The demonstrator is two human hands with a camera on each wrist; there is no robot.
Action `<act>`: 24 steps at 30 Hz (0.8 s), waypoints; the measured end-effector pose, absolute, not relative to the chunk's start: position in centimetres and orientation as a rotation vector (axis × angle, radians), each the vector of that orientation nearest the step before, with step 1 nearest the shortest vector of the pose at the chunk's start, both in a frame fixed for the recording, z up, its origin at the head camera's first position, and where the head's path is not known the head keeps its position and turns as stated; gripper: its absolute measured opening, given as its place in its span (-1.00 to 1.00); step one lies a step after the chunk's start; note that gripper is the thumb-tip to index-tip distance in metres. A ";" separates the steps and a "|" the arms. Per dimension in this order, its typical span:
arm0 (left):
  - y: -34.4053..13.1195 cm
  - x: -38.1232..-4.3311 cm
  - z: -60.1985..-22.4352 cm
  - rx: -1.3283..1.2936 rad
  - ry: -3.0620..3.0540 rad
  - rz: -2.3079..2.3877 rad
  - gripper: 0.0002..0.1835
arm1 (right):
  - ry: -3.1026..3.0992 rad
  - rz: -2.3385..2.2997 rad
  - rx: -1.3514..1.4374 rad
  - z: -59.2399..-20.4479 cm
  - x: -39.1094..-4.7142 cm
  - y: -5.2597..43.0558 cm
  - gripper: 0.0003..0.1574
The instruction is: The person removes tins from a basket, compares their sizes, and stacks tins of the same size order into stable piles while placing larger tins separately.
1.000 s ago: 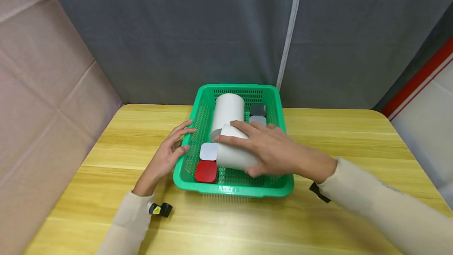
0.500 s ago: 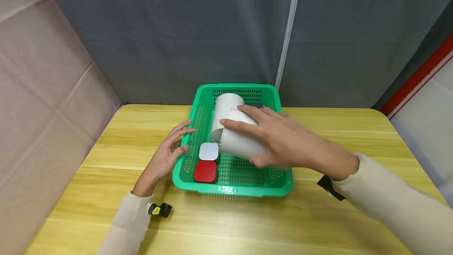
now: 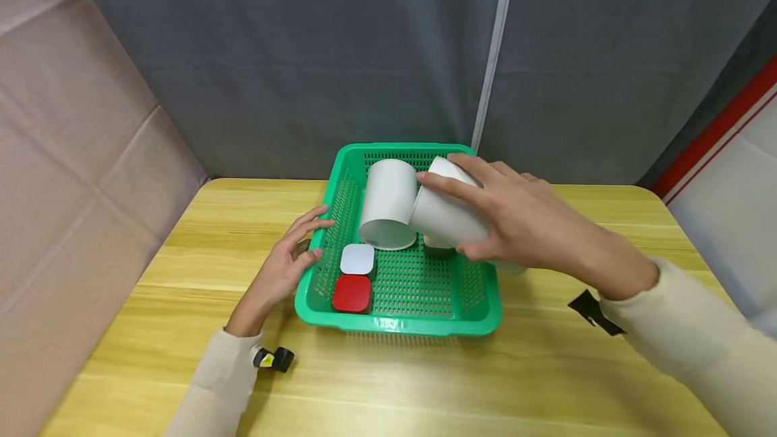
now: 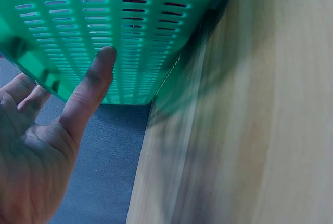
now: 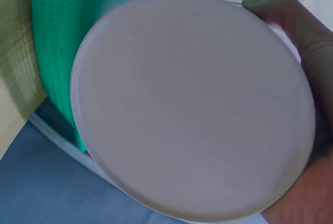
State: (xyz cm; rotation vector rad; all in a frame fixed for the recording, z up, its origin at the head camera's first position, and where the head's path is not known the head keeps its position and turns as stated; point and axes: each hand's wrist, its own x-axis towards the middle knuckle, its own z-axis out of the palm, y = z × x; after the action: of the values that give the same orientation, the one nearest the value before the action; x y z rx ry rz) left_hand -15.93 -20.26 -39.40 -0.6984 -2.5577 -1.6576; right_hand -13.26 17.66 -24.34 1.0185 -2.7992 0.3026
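Fingers of the right hand [image 3: 516, 211] are curled round a white cylinder [image 3: 450, 211] in the head view, now shifted toward the right edge of the green basket [image 3: 388, 324]; a second cylinder [image 3: 388, 197] is thus more exposed, a block [image 3: 438, 246] mostly hidden. From the left wrist, the left hand [image 4: 39, 151] is seen spread, partly hidden, at the left edge. From the right wrist, most is blocked by the white cylinder's end.

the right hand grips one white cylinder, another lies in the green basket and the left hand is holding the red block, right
Not quite: the left hand isn't holding the red block; it touches the side of the green basket, and the block sits inside, as the head view shows. The right hand does grip one white cylinder, and another white cylinder lies in the basket.
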 end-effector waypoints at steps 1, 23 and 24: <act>-20.3 -15.9 -39.4 -0.697 -2.557 -1.658 -0.47 | -2.812 0.301 0.987 -24.3 -13.3 17.9 0.16; -20.5 -15.6 -39.2 -0.670 -2.563 -1.655 -0.47 | -2.874 0.386 0.367 -26.4 -16.3 22.6 0.19; -20.5 -15.6 -39.2 -0.672 -2.562 -1.658 -0.47 | -2.866 0.393 0.350 -26.6 -16.4 22.8 0.20</act>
State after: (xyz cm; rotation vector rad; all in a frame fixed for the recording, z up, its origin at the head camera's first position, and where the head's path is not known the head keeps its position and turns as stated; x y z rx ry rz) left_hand -15.58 -20.52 -39.19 -0.6717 -2.5618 -1.6578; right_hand -16.45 22.75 -26.59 0.3500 -2.8662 0.3932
